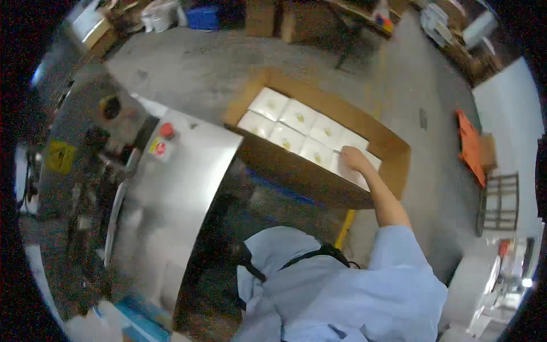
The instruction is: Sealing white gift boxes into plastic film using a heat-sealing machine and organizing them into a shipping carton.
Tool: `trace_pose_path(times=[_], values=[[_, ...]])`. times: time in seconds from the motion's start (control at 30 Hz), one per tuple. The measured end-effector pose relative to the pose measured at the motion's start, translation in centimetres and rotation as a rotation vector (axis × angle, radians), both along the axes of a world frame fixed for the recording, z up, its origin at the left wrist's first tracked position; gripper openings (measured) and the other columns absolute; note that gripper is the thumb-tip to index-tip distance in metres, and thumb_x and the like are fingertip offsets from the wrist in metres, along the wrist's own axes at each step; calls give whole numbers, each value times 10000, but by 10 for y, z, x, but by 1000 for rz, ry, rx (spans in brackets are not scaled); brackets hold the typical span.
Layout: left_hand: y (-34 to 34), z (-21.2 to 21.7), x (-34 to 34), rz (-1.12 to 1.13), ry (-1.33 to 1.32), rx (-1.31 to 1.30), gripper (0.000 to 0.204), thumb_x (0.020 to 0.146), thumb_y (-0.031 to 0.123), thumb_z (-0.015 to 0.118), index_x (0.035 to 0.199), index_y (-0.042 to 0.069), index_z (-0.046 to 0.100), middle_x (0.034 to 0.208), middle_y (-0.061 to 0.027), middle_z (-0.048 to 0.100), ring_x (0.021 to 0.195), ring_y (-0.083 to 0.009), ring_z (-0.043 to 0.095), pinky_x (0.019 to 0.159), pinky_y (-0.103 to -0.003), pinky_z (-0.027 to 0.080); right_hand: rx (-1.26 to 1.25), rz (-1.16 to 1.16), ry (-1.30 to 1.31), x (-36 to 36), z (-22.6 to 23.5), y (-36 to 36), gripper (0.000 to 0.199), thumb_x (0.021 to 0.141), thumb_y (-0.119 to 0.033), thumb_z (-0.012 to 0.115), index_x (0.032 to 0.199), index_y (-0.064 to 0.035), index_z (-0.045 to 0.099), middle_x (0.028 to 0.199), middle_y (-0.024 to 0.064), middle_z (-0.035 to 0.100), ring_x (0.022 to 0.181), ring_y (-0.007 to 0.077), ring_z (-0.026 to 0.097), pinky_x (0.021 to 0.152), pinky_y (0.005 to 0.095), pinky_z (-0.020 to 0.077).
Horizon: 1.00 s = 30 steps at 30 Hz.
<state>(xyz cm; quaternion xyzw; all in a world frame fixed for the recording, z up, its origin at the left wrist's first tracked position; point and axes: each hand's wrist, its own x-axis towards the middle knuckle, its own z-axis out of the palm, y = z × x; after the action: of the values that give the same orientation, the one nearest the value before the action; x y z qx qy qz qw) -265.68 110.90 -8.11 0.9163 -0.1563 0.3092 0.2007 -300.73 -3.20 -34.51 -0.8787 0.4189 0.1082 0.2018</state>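
Observation:
My right hand (354, 158) reaches into an open cardboard carton (319, 191) and rests at the white packs near its right end. Its fingers are curled closed. A small thin pale thing shows at the fingertips, too blurred to name. White square-topped packs (286, 137), each with a small yellowish-green mark, fill the carton in two rows. The upright carton flaps stand around them. My left hand is out of view; only the light blue cloth of my shirt shows below the carton.
A metal machine table (171, 194) with a red button (167, 130) stands at the left. A blue-and-white package (142, 319) lies by its lower end. An orange object (470, 149) leans at the right beside a wooden rack (500, 202). A blue crate (203, 18) sits at the back.

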Motion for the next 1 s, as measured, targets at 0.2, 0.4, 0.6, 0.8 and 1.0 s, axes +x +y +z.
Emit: trace_pose_path(times=[0.2, 0.4, 0.6, 0.8, 1.0], values=[[59, -81, -206, 302, 173, 377, 402, 1019, 376, 452, 1092, 31, 644, 984, -149, 663, 889, -269, 626, 746, -383, 518, 167, -23, -563, 87, 120, 59, 375, 1014, -205, 494, 1335, -17, 537, 1258, 147, 617, 1142, 214, 595, 949, 322, 475], [-160, -84, -43, 472, 637, -639, 537, 1007, 507, 401, 1134, 46, 646, 950, -105, 679, 883, -202, 621, 745, -364, 491, 245, 231, -654, 172, 184, 120, 373, 1016, -211, 527, 1343, -31, 524, 1293, 145, 588, 1134, 216, 587, 949, 332, 478], [-207, -66, 3, 367, 291, -452, 401, 847, 336, 736, 1065, 11, 649, 892, -77, 694, 791, -176, 651, 714, -312, 521, 386, 499, -839, 225, 190, 202, 344, 958, -113, 605, 1285, -11, 580, 1157, 121, 653, 1021, 190, 624, 921, 309, 478], [-205, -72, 8, 489, 92, -389, 281, 875, 278, 678, 928, 2, 666, 741, -122, 668, 680, -230, 652, 647, -356, 511, 422, 504, -776, 211, 201, 225, 346, 943, -83, 605, 1270, 25, 579, 1155, 139, 654, 1058, 184, 607, 952, 305, 463], [-230, -52, 16, 549, -123, -447, 254, 938, 261, 584, 974, 13, 623, 762, -167, 665, 713, -314, 660, 664, -400, 506, 510, 481, -798, 215, 209, 239, 374, 937, -83, 610, 1290, 29, 557, 1220, 150, 632, 1098, 219, 608, 993, 317, 452]])
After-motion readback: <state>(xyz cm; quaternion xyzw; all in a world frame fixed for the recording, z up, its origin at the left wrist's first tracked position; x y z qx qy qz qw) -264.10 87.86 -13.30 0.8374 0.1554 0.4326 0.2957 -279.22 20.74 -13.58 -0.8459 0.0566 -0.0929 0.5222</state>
